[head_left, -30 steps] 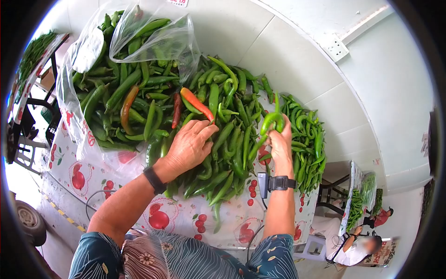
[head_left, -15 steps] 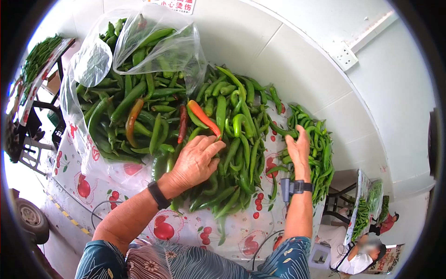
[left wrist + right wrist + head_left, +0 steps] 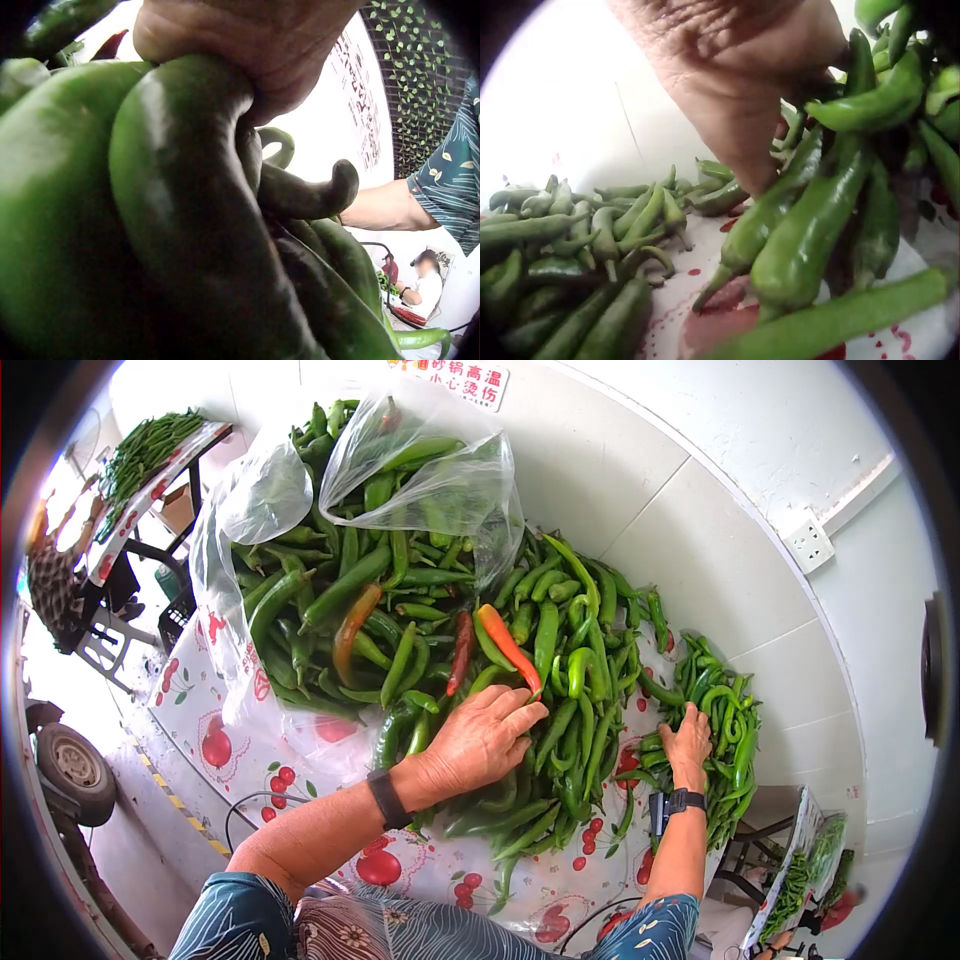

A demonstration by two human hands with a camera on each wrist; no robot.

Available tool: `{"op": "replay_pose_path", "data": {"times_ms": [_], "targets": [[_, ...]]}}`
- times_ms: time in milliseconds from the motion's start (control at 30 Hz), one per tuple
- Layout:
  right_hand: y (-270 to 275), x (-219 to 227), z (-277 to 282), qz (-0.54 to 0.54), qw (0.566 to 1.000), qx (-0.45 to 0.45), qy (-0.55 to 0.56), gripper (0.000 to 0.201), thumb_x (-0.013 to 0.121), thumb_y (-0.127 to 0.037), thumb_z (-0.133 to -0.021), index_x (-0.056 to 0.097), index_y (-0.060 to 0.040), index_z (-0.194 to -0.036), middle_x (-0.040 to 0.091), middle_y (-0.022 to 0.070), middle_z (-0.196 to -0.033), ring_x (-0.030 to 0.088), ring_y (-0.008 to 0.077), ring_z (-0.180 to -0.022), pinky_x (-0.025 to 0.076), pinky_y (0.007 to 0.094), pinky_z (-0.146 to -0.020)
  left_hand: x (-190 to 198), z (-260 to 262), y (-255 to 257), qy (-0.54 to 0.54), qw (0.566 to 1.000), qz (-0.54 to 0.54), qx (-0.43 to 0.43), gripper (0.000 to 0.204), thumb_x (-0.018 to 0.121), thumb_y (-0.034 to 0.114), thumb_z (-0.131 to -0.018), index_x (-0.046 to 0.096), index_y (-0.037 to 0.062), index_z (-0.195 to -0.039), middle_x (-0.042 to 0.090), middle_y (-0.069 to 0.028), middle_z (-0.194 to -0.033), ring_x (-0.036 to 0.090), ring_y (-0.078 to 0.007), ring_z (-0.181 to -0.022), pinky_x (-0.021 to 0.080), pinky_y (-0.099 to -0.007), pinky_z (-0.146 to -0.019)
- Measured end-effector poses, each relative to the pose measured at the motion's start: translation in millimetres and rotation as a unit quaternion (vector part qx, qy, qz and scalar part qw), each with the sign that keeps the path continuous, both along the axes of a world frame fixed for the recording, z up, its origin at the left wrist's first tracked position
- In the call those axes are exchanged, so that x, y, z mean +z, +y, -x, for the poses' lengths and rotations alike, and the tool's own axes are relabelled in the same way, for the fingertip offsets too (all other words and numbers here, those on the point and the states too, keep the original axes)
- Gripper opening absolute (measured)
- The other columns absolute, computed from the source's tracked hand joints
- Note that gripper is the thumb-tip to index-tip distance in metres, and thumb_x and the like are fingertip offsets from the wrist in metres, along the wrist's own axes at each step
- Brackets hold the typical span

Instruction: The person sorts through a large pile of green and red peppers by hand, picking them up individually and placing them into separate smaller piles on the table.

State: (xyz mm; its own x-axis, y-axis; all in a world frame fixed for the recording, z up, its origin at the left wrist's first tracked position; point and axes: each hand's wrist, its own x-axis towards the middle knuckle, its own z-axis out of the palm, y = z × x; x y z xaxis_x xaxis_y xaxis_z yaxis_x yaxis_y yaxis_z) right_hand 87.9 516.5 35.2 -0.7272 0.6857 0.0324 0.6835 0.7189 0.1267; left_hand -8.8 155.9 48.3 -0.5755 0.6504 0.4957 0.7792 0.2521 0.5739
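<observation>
While the left hand rests on long, fat green peppers at left, its grip hidden, the right hand, fingers loosely spread, should keep small, curly green peppers apart at right.

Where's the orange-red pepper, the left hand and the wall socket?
Orange-red pepper (image 3: 511, 647): head view, middle of its body.
Left hand (image 3: 480, 738): head view, back of the hand.
Wall socket (image 3: 809, 544): head view, its front plate.

Narrow gap over tablecloth between pepper heap and smaller pepper pile; wall bars far side.
</observation>
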Motion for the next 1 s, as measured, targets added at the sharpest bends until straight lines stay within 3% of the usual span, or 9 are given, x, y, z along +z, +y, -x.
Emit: {"op": "replay_pose_path", "data": {"times_ms": [133, 233, 367, 433, 500, 533, 767, 867, 1000], "targets": [[-2, 9, -2, 0.062, 0.997, -0.051, -0.011, 0.085, 0.074, -0.033, -0.069, 0.031, -0.0143, -0.139, 0.046, 0.0177, -0.131, 0.049, 0.0411, -0.114, 0.044, 0.0504, -0.090, 1, -1, 1, 0.012, 1.000, -0.004, 0.000, 0.044, 0.067, 0.008, -0.068, 0.054, 0.0066, -0.110, 0.055, -0.0140, -0.109, 0.054, -0.0324, -0.100, 0.045, -0.0409, -0.089], [-2, 10, -4, 0.091, 0.995, -0.042, -0.028, 0.086, 0.075, -0.032, -0.071, 0.029, -0.0149, -0.141, 0.047, 0.0193, -0.133, 0.050, 0.0390, -0.116, 0.043, 0.0456, -0.095, 0, 0, 0, 0.017, 1.000, -0.012, 0.003, 0.044, 0.067, 0.008, -0.068, 0.054, 0.0068, -0.110, 0.055, -0.0139, -0.108, 0.054, -0.0325, -0.099, 0.045, -0.0410, -0.089], [-2, 0, -14, 0.136, 0.989, -0.054, 0.024, 0.075, 0.071, -0.021, -0.071, 0.036, -0.0180, -0.138, 0.059, 0.0194, -0.118, 0.056, 0.0375, -0.109, 0.044, 0.0451, -0.092, -1, -1, 0, 0.016, 1.000, -0.014, 0.004, 0.044, 0.067, 0.008, -0.068, 0.054, 0.0068, -0.111, 0.055, -0.0134, -0.108, 0.054, -0.0320, -0.099, 0.045, -0.0409, -0.088], [-9, -7, -19, 0.124, 0.990, -0.048, 0.048, 0.067, 0.066, -0.013, -0.073, 0.040, -0.0194, -0.134, 0.064, 0.0171, -0.102, 0.061, 0.0357, -0.098, 0.046, 0.0461, -0.085, 0, -1, 1, 0.018, 1.000, -0.014, 0.006, 0.044, 0.067, 0.008, -0.068, 0.055, 0.0067, -0.110, 0.056, -0.0132, -0.109, 0.054, -0.0315, -0.100, 0.045, -0.0407, -0.089], [-13, -12, -27, 0.125, 0.990, -0.013, 0.064, 0.058, 0.062, -0.013, -0.075, 0.043, -0.0183, -0.130, 0.063, 0.0203, -0.107, 0.060, 0.0383, -0.099, 0.048, 0.0463, -0.083, 0, -1, 1, 0.021, 1.000, -0.013, 0.008, 0.043, 0.067, 0.008, -0.068, 0.055, 0.0066, -0.109, 0.056, -0.0130, -0.109, 0.054, -0.0310, -0.101, 0.045, -0.0404, -0.089], [-19, -12, -29, 0.111, 0.991, -0.009, 0.078, 0.057, 0.061, -0.012, -0.074, 0.047, -0.0188, -0.129, 0.066, 0.0128, -0.095, 0.062, 0.0343, -0.093, 0.047, 0.0459, -0.080, 0, -2, 1, 0.011, 1.000, -0.009, 0.010, 0.042, 0.067, 0.008, -0.068, 0.056, 0.0063, -0.108, 0.057, -0.0130, -0.110, 0.054, -0.0307, -0.101, 0.044, -0.0404, -0.090], [-62, -12, -53, 0.143, 0.983, 0.042, 0.111, 0.040, 0.059, -0.008, -0.072, 0.058, -0.0158, -0.111, 0.065, 0.0143, -0.089, 0.061, 0.0360, -0.088, 0.048, 0.0443, -0.076, 3, -3, 2, 0.003, 1.000, -0.002, 0.003, 0.043, 0.066, 0.006, -0.067, 0.057, 0.0051, -0.109, 0.056, -0.0156, -0.110, 0.053, -0.0341, -0.102, 0.043, -0.0424, -0.092], [-82, -14, -66, 0.149, 0.973, 0.092, 0.149, 0.041, 0.058, 0.000, -0.071, 0.058, -0.0142, -0.109, 0.062, 0.0157, -0.084, 0.061, 0.0361, -0.086, 0.047, 0.0443, -0.075, 2, -4, 2, 0.006, 1.000, 0.003, 0.002, 0.043, 0.065, 0.005, -0.069, 0.056, 0.0052, -0.111, 0.056, -0.0154, -0.111, 0.052, -0.0339, -0.104, 0.042, -0.0421, -0.093], [-101, -8, -80, 0.162, 0.972, 0.092, 0.145, 0.040, 0.056, 0.000, -0.072, 0.056, -0.0122, -0.110, 0.063, 0.0187, -0.087, 0.060, 0.0377, -0.086, 0.048, 0.0439, -0.076, 3, -4, 1, 0.007, 1.000, 0.004, 0.002, 0.043, 0.064, 0.005, -0.069, 0.056, 0.0052, -0.111, 0.056, -0.0153, -0.111, 0.052, -0.0337, -0.104, 0.042, -0.0420, -0.093]]}}
